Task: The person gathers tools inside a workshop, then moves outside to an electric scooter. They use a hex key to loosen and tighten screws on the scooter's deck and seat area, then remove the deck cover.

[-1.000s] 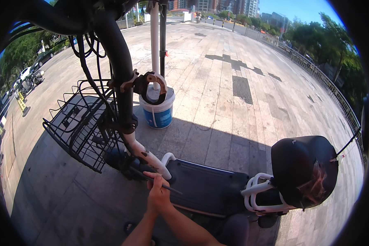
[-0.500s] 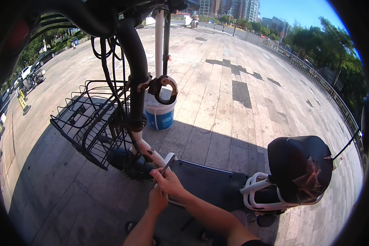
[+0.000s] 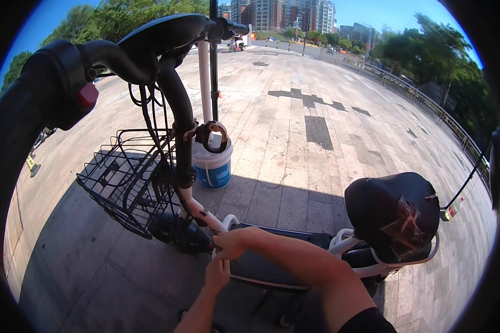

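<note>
My right hand (image 3: 233, 243) is closed beside the front of a scooter's dark footboard (image 3: 269, 272), close to the white frame loop (image 3: 230, 221). Just below it, my left hand (image 3: 217, 273) is also closed, its fingers up against the right hand. Whatever the two hands grip is covered by the fingers. The scooter's chipped white frame tube (image 3: 201, 212) slopes down toward them from the black steering column (image 3: 177, 111).
A black wire basket (image 3: 130, 172) hangs on the scooter's front, with a blue and white bucket (image 3: 213, 173) behind it. The black seat (image 3: 394, 213) has torn covering. The black handlebar (image 3: 66, 83) reaches across the upper left. A metal railing (image 3: 428, 105) runs along the right.
My right hand has turned over and its elbow has swung up and out. A thin grey bar that showed between my hands is now hidden. The view has shifted, showing more handlebar.
</note>
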{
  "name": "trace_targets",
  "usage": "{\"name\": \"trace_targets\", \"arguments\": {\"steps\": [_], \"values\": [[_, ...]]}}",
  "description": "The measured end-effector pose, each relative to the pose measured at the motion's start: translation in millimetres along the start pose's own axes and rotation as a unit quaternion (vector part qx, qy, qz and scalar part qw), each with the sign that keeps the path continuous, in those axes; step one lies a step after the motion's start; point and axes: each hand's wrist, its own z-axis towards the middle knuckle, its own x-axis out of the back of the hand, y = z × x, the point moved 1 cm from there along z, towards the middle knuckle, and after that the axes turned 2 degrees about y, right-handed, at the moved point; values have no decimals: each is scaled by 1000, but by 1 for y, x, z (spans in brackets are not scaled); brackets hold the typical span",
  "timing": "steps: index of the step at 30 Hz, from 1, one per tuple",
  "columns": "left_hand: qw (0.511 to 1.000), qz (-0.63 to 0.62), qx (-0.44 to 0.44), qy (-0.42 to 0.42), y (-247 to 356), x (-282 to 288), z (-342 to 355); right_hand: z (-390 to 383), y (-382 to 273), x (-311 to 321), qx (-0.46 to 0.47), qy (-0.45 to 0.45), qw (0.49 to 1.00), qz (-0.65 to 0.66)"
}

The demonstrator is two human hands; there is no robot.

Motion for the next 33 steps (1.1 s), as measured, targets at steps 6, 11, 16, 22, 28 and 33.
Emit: {"name": "trace_targets", "arguments": {"steps": [6,11,16,22,28,33], "values": [[999,6,8,35,4,-6,2,-10,-14,-18,-42,246,911,-327],[989,111,-80,51,-5,-18,0,-27,-38,-52,-100,483,849,-189],[992,59,-79,78,-6,-25,1,-19,-58,-67,-54,616,778,-111],[986,9,-123,109,10,-22,-4,-29,-4,-55,169,558,804,-119],[990,-67,-71,98,22,-22,6,-8,-20,-72,38,718,695,-25],[993,-30,-66,96,14,-20,8,-5,-11,-68,174,587,790,41]]}}
